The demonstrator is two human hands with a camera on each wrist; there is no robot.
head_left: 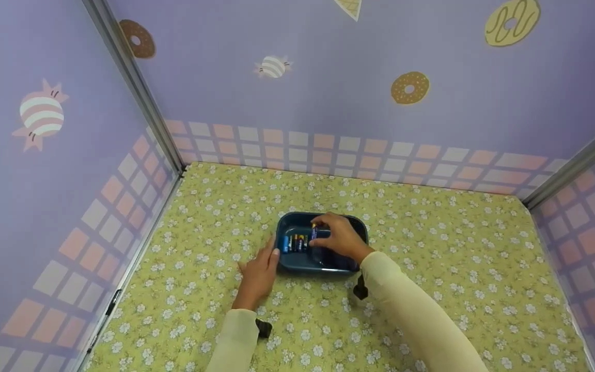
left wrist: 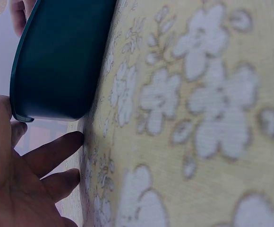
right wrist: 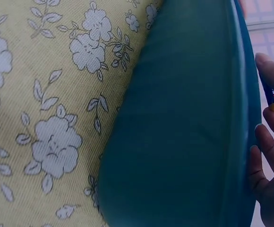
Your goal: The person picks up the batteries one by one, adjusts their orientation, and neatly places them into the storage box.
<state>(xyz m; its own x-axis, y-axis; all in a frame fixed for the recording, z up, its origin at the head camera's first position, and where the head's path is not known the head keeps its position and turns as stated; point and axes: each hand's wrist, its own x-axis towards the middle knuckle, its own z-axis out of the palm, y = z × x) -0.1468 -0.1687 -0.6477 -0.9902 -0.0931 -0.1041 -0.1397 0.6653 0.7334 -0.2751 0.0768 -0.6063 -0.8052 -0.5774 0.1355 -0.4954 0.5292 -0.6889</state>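
A dark teal plastic basin (head_left: pixel 323 269) stands on the flowered cloth. Inside it, toward the left, several batteries lie side by side in a row, among them a blue battery (head_left: pixel 285 244) at the left end. My right hand (head_left: pixel 341 237) reaches over the basin and pinches a dark battery (head_left: pixel 314 232) with a yellow end between thumb and fingers. In the right wrist view that battery (right wrist: pixel 272 97) shows beyond the basin's rim. My left hand (head_left: pixel 260 269) rests at the basin's left side, fingers fairly straight, touching the rim in the left wrist view.
Flowered yellow-green cloth (head_left: pixel 215 232) covers the table. Purple walls with printed sweets and a tile pattern (head_left: pixel 323 155) rise at the back and both sides. A small black object (head_left: pixel 111 305) sits by the left edge.
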